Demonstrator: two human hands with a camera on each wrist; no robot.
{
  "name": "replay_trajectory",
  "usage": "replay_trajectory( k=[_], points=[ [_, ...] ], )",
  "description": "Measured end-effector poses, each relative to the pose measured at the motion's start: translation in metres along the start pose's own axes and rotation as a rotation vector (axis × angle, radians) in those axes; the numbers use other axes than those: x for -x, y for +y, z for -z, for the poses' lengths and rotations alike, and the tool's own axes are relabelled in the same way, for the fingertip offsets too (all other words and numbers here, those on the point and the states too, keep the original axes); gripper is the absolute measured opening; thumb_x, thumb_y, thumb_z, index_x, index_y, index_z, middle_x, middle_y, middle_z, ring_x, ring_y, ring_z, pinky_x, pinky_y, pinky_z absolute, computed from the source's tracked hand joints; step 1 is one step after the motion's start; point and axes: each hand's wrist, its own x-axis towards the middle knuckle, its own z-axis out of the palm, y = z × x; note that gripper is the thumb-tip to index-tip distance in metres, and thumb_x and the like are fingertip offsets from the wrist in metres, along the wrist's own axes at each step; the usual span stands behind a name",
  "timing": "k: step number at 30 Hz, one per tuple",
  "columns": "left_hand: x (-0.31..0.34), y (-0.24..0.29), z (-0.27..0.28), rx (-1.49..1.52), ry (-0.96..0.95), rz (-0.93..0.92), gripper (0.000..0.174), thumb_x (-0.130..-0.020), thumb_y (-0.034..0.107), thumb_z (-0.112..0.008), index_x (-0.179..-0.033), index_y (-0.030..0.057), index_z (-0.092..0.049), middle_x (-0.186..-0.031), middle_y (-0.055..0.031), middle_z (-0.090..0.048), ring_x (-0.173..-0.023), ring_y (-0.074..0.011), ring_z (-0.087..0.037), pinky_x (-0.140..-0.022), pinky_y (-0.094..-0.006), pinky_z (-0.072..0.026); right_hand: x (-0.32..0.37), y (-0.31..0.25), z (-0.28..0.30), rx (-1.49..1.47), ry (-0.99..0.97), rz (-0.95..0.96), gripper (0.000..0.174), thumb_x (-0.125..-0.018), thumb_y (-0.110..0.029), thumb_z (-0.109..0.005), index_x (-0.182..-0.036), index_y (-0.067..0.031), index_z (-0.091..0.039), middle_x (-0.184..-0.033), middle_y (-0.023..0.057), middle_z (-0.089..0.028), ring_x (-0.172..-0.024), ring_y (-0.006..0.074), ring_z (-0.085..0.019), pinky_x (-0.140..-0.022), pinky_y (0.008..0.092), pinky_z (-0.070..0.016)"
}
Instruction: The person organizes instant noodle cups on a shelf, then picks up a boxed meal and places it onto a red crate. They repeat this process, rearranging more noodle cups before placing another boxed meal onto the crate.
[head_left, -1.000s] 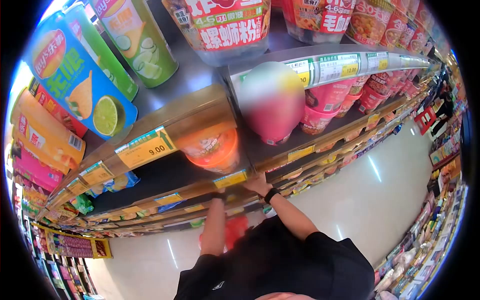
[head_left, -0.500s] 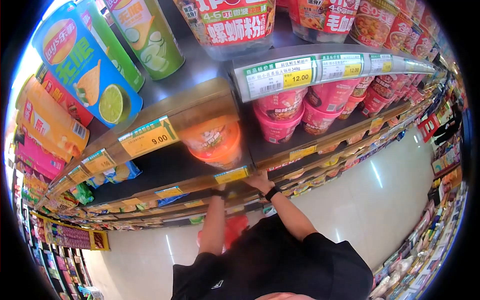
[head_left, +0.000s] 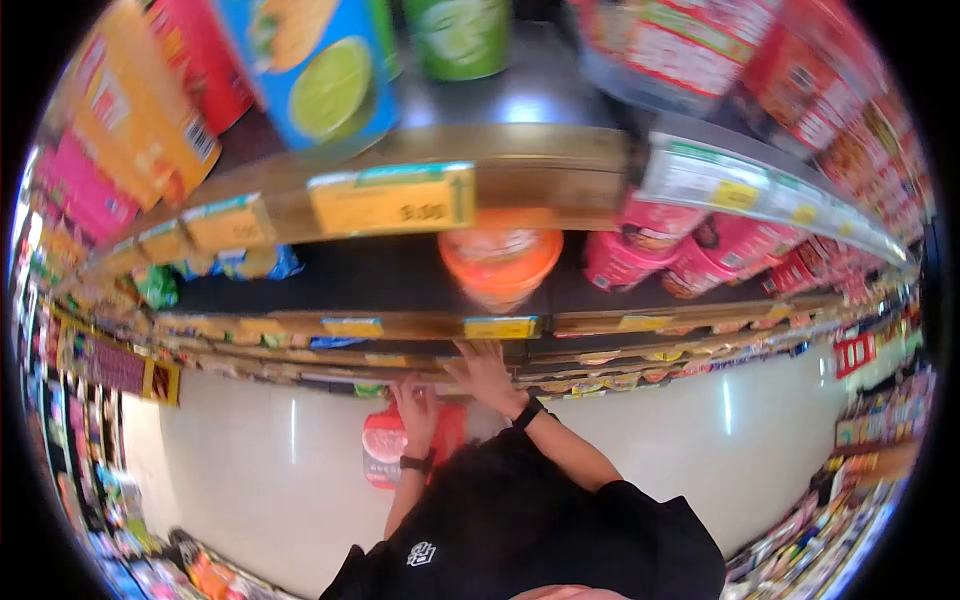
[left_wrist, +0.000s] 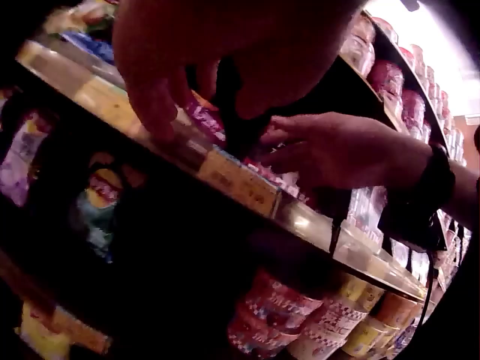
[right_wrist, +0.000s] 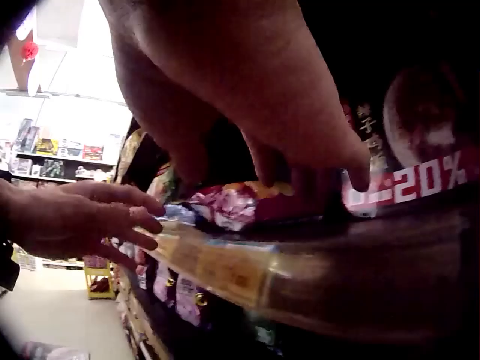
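My right hand (head_left: pixel 483 372) reaches to the lower shelf edge, fingers fairly straight, just below a yellow price tag (head_left: pixel 502 328). In the right wrist view its fingers hang over a shiny pink-and-red packet (right_wrist: pixel 229 206) and beside a dark package printed "-20%" (right_wrist: pixel 420 184). My left hand (head_left: pixel 415 408) is lower and to the left, fingers loosely bent, overlapping a red package (head_left: pixel 385 450). In the left wrist view this hand's fingers hang at the shelf's front strip (left_wrist: pixel 176 146), near a purple-red packet (left_wrist: pixel 204 118). Neither hand shows a thing in its grasp.
Above the hands an orange tub (head_left: pixel 500 262) stands on a shelf, with pink tubs (head_left: pixel 625 258) to its right. Chip cans, including a blue one (head_left: pixel 310 70), fill the shelf over that. Wooden shelf edges jut out. Pale floor (head_left: pixel 650 440) lies behind the person.
The head view has swung left and down, with blur. The left hand, earlier mostly hidden under the shelf edge, has drawn back into sight. The right hand has also come out from the edge.
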Motion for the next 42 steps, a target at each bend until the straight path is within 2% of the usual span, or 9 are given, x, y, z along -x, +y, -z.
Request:
replay_trajectory(
  k=[4,8,15,18,23,29,34,38,42],
  points=[
    [0.048,-0.046,0.024,-0.075,0.006,0.189,0.048,-0.086,0.015,-0.064,-0.126,-0.0028,-0.045,-0.121,-0.027,-0.048,-0.121,-0.0455,-0.041,-0.104,-0.0503,-0.0341,0.0,-0.041,-0.014,-0.407,0.007,0.262,0.029,-0.086,-0.02,-0.065,-0.111,-0.0062,-0.062,-0.114,0.0116,-0.059,-0.106,0.0332,-0.056,-0.091,0.0421,-0.0454],
    [0.108,-0.08,0.043,-0.193,0.05,0.339,0.056,-0.083,0.018,-0.067,-0.129,-0.0038,-0.043,-0.126,-0.0285,-0.045,-0.12,-0.0448,-0.041,-0.102,-0.0493,-0.0364,0.018,-0.067,-0.053,-0.585,-0.337,0.304,0.019,-0.088,-0.016,-0.062,-0.103,-0.0057,-0.066,-0.099,0.0138,-0.066,-0.094,0.032,-0.062,-0.085,0.0394,-0.0495],
    [0.241,-0.127,0.032,-0.332,0.067,0.667,0.068,-0.081,0.032,-0.071,-0.134,0.0,-0.042,-0.124,-0.0279,-0.048,-0.117,-0.0461,-0.046,-0.1,-0.0499,-0.0401,0.075,-0.049,-0.169,-0.497,-0.765,0.402,0.025,-0.085,-0.016,-0.064,-0.106,-0.003,-0.062,-0.104,0.0167,-0.063,-0.101,0.0345,-0.059,-0.09,0.0402,-0.0471],
    [0.279,-0.146,0.034,-0.063,-0.164,1.037,0.069,-0.082,0.039,-0.069,-0.134,0.0006,-0.044,-0.12,-0.0279,-0.055,-0.112,-0.0444,-0.053,-0.096,-0.0491,-0.0444,0.094,-0.029,-0.208,-0.343,-0.976,0.423,0.041,-0.084,-0.024,-0.067,-0.117,-0.0011,-0.058,-0.112,0.0194,-0.061,-0.109,0.0346,-0.056,-0.094,0.0411,-0.0448],
    [0.293,-0.137,0.055,0.244,-0.041,1.013,0.061,-0.085,0.04,-0.066,-0.13,0.0013,-0.05,-0.122,-0.0267,-0.059,-0.115,-0.0362,-0.057,-0.096,-0.0432,-0.0459,0.095,-0.042,-0.227,-0.231,-1.277,0.416,0.058,-0.081,-0.034,-0.071,-0.125,-0.0003,-0.053,-0.12,0.0229,-0.057,-0.115,0.036,-0.053,-0.099,0.0409,-0.0419],
    [0.301,-0.186,0.04,0.383,0.164,1.147,0.065,-0.087,0.039,-0.064,-0.134,-0.002,-0.045,-0.125,-0.0264,-0.057,-0.118,-0.0343,-0.056,-0.101,-0.04,-0.0426,0.105,-0.018,-0.278,-0.197,-1.096,0.31,0.054,-0.076,-0.025,-0.074,-0.121,-0.0017,-0.056,-0.12,0.0241,-0.058,-0.116,0.0371,-0.054,-0.099,0.0441,-0.0424],
    [0.263,-0.134,0.091,0.627,0.266,1.047,0.074,-0.087,0.04,-0.066,-0.139,-0.0042,-0.036,-0.132,-0.0239,-0.053,-0.124,-0.0296,-0.051,-0.104,-0.0373,-0.0396,0.083,-0.037,-0.263,-0.278,-1.294,0.321,0.063,-0.085,-0.031,-0.068,-0.135,-0.0018,-0.044,-0.127,0.0185,-0.056,-0.119,0.0288,-0.053,-0.1,0.0373,-0.0412],
    [0.286,-0.188,0.02,0.749,0.478,0.925,0.068,-0.088,0.03,-0.068,-0.138,-0.0033,-0.037,-0.132,-0.0174,-0.054,-0.123,-0.0242,-0.05,-0.106,-0.0372,-0.038,0.085,-0.009,-0.297,-0.296,-1.258,0.298,0.055,-0.086,-0.023,-0.063,-0.134,-0.0025,-0.045,-0.121,0.0157,-0.059,-0.114,0.0255,-0.055,-0.097,0.0357,-0.0421],
    [0.297,-0.212,-0.003,0.687,0.521,1.045,0.06,-0.089,0.022,-0.066,-0.136,-0.003,-0.039,-0.129,-0.0146,-0.055,-0.117,-0.0216,-0.054,-0.102,-0.0358,-0.0411,0.095,-0.012,-0.309,-0.264,-1.207,0.239,0.056,-0.083,-0.015,-0.06,-0.135,-0.0025,-0.043,-0.125,0.0183,-0.054,-0.115,0.0303,-0.053,-0.099,0.0374,-0.0404]
  ],
)
